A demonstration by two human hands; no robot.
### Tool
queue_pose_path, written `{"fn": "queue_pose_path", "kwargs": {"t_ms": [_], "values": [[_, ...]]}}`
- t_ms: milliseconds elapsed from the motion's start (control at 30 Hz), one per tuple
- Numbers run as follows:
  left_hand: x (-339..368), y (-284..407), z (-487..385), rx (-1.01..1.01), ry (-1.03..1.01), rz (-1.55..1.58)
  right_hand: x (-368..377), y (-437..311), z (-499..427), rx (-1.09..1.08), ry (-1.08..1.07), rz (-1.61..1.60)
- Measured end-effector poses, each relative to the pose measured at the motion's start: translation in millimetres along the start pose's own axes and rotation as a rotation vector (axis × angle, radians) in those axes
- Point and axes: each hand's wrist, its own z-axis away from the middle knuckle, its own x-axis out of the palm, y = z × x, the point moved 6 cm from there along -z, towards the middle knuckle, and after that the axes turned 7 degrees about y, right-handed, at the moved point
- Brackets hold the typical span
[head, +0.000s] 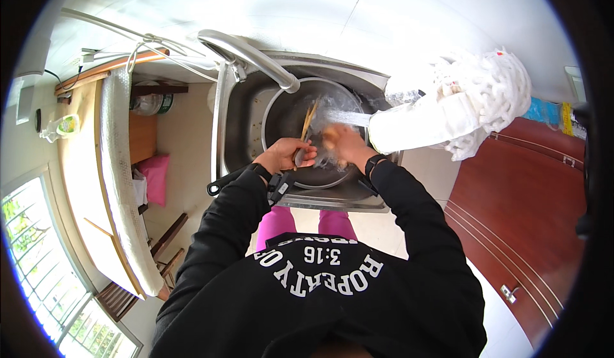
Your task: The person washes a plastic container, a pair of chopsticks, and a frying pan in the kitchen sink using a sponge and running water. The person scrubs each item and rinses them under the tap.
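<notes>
My left hand [286, 153] holds a bundle of chopsticks [308, 120] and what looks like a metal spoon [299, 157] over a round, dark pan [283, 123] in a stainless steel sink [242, 113]. My right hand [346, 143] is blurred within the pan, among splashing water; whether it grips anything is unclear. A stream of water [349, 117] runs between the pan and the end of a white cylindrical thing [422, 124]. Above the pan's far rim hangs the end of a curved metal faucet [259, 60]. The pan's black handle [221, 183] sticks out past the sink's left edge.
White foam netting [499, 94] bulges around the white cylinder. Further right stands a dark red door [518, 204]. On the left, a wooden table [84, 180] carries a roll of bubble wrap [125, 180] and a clear bottle [60, 128]. Cords [148, 41] hang along the wall behind.
</notes>
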Motion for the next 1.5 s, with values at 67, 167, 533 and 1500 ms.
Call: {"fn": "queue_pose_path", "kwargs": {"t_ms": [67,167,533,1500], "values": [[9.9,-6.0,-6.6,-0.008,-0.017,0.037,14.4,59.0,-10.7,0.308,-0.061,-0.455],[-6.8,-11.1,-8.9,0.021,0.001,0.170,-17.0,-21.6,15.7,0.118,-0.072,-0.780],[60.9,-27.0,35.8,-0.025,-0.159,0.421,-17.2,-126.5,69.8,-0.382,0.566,-0.311],[32.3,-18.2,7.9,0.067,0.140,0.037,21.1,-10.0,5.8,-0.056,0.030,0.320]]}}
